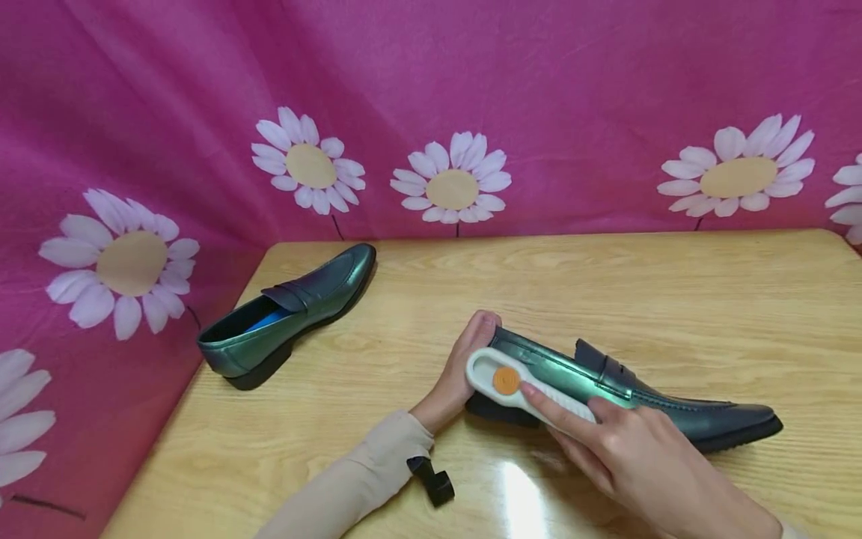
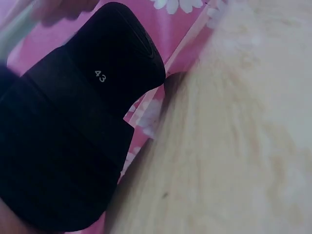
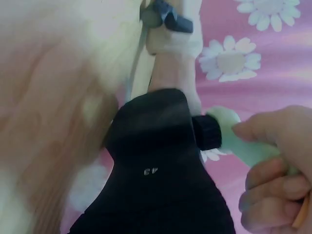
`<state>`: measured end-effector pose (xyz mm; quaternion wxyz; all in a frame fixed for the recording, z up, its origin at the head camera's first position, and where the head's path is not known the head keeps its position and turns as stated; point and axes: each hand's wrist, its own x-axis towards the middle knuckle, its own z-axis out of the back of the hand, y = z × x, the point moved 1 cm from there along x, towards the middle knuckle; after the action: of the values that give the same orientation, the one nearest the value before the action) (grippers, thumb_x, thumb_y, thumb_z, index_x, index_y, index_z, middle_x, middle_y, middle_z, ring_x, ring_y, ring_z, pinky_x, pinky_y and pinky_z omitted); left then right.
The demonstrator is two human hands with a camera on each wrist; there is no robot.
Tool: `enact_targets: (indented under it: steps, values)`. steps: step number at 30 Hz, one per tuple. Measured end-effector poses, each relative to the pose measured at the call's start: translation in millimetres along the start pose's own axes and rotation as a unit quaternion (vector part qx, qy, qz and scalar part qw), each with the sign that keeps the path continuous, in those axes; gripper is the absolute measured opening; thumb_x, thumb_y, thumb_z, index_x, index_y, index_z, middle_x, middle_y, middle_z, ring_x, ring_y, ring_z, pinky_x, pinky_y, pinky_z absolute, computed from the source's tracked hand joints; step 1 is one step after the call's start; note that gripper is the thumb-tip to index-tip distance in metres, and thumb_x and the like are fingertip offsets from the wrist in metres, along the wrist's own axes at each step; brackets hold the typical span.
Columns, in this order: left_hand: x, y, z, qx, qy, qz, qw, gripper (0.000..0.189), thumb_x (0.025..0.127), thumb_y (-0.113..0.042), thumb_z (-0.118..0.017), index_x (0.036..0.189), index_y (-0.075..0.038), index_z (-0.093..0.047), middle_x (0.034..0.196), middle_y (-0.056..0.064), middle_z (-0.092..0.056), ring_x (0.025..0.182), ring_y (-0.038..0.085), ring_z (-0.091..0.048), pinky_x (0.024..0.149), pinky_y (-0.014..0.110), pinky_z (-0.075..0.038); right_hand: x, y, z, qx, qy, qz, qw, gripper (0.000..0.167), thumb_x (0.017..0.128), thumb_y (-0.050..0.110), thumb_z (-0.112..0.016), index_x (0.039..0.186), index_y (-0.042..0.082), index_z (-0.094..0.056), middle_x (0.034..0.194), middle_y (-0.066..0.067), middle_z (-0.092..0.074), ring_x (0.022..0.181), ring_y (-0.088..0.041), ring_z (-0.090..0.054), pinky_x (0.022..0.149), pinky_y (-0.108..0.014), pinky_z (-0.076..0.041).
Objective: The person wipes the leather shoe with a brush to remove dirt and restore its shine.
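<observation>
My left hand (image 1: pixel 463 363) grips a shiny dark green loafer (image 1: pixel 555 364) by its heel, and the toe points right in the head view. A white shoe brush (image 1: pixel 481 367) with an orange button is in my right hand (image 1: pixel 636 458), index finger stretched along the handle towards the button. In the right wrist view, the brush's dark bristles (image 3: pixel 208 131) are right at the loafer's side near the heel. The loafer's black sole (image 2: pixel 105 90), marked 43, faces the left wrist camera. Part of the left hand is hidden behind the heel.
A matching loafer (image 1: pixel 269 348) stands at the left of the wooden table (image 1: pixel 431 284), its toe towards the back. Pink cloth (image 1: pixel 559 90) with white daisies hangs behind and to the left. A black strap mount (image 1: pixel 433 483) sits at the left sleeve.
</observation>
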<state>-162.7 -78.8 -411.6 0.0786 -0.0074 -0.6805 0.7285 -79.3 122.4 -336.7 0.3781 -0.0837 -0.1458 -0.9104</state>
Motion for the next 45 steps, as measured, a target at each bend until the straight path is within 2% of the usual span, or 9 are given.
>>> enact_targets:
  steps: [7, 11, 17, 22, 27, 32, 35, 39, 45]
  values:
    - [0.4, 3.8, -0.2, 0.001, -0.012, -0.014, 0.9998, 0.035, 0.106, -0.025, -0.03, 0.11, 0.001, -0.052, 0.101, 0.006, -0.052, 0.102, 0.014, -0.046, 0.094, 0.03, -0.033, 6.1, -5, 1, -0.051, -0.019, -0.012, 0.9985, 0.066, 0.086, 0.027, -0.073, 0.145, 0.033, -0.043, 0.062, 0.008, -0.043, 0.047, 0.0, -0.035, 0.045, -0.02, -0.037]
    - [-1.9, 4.1, 0.9, -0.007, 0.0, -0.014, 0.9999, 0.033, 0.105, -0.028, -0.032, 0.106, -0.001, -0.05, 0.097, 0.001, -0.046, 0.097, 0.011, -0.044, 0.09, 0.027, -0.032, 0.0, 0, 1, -0.018, 0.036, 0.013, 0.9991, 0.064, 0.09, 0.034, -0.067, 0.147, 0.036, -0.038, 0.067, 0.011, -0.046, 0.05, 0.003, -0.036, 0.048, -0.019, -0.039]
    - [0.1, 2.9, 2.0, 0.006, -0.016, -0.017, 0.9997, 0.034, 0.105, -0.029, -0.031, 0.106, -0.002, -0.052, 0.095, 0.001, -0.05, 0.096, 0.012, -0.046, 0.09, 0.029, -0.034, 0.9, -5, 4, -0.049, -0.02, -0.015, 0.9985, 0.064, 0.089, 0.028, -0.07, 0.146, 0.036, -0.041, 0.064, 0.011, -0.043, 0.048, 0.004, -0.032, 0.045, -0.019, -0.036]
    - [-3.6, 2.9, 2.8, -0.002, -0.017, -0.001, 0.9998, 0.033, 0.105, -0.028, -0.033, 0.105, -0.002, -0.052, 0.091, 0.0, -0.047, 0.092, 0.012, -0.044, 0.087, 0.028, -0.034, -1.1, -2, 1, 0.022, 0.056, 0.012, 0.9981, 0.064, 0.09, 0.032, -0.068, 0.146, 0.038, -0.039, 0.067, 0.016, -0.043, 0.052, 0.007, -0.033, 0.049, -0.018, -0.036]
    - [-0.8, 3.8, 1.9, 0.0, -0.018, -0.01, 0.9998, 0.033, 0.105, -0.03, -0.033, 0.104, -0.002, -0.052, 0.09, -0.001, -0.046, 0.092, 0.011, -0.045, 0.087, 0.026, -0.033, 0.0, -3, 2, -0.023, -0.006, 0.002, 0.9997, 0.047, 0.099, 0.044, -0.048, 0.145, 0.036, -0.042, 0.064, 0.014, -0.042, 0.049, 0.005, -0.031, 0.046, -0.018, -0.034]
    - [-1.6, 3.6, 0.6, 0.019, -0.015, -0.023, 0.9994, 0.032, 0.105, -0.027, -0.033, 0.102, -0.002, -0.053, 0.091, 0.001, -0.049, 0.091, 0.012, -0.046, 0.085, 0.027, -0.035, -1.6, -5, 5, -0.02, 0.002, -0.003, 0.9998, 0.066, 0.086, 0.031, -0.072, 0.145, 0.039, -0.042, 0.063, 0.017, -0.038, 0.048, 0.006, -0.028, 0.046, -0.018, -0.033]
    - [-1.4, 3.3, 0.8, 0.033, -0.015, -0.034, 0.9988, 0.033, 0.105, -0.026, -0.031, 0.102, -0.002, -0.053, 0.089, 0.002, -0.049, 0.09, 0.013, -0.047, 0.084, 0.027, -0.036, -1.3, -7, 5, -0.035, -0.014, -0.004, 0.9993, 0.067, 0.085, 0.028, -0.074, 0.144, 0.037, -0.043, 0.064, 0.016, -0.042, 0.049, 0.006, -0.03, 0.045, -0.017, -0.033]
    - [-0.9, 2.7, 1.8, 0.046, -0.008, -0.048, 0.9978, 0.031, 0.103, -0.025, -0.032, 0.097, -0.002, -0.051, 0.083, 0.002, -0.044, 0.083, 0.013, -0.044, 0.078, 0.025, -0.035, -1.8, -7, 6, 0.009, 0.032, -0.007, 0.9994, 0.062, 0.088, 0.03, -0.071, 0.143, 0.041, -0.043, 0.065, 0.018, -0.044, 0.05, 0.006, -0.032, 0.046, -0.017, -0.034]
    - [0.4, 4.1, 1.8, 0.054, -0.009, -0.055, 0.997, 0.03, 0.101, -0.023, -0.03, 0.095, -0.002, -0.05, 0.082, 0.0, -0.044, 0.081, 0.011, -0.044, 0.076, 0.023, -0.033, 0.2, -9, 6, -0.022, -0.005, -0.007, 0.9997, 0.073, 0.081, 0.026, -0.077, 0.143, 0.039, -0.043, 0.064, 0.015, -0.044, 0.049, 0.007, -0.03, 0.046, -0.018, -0.035]
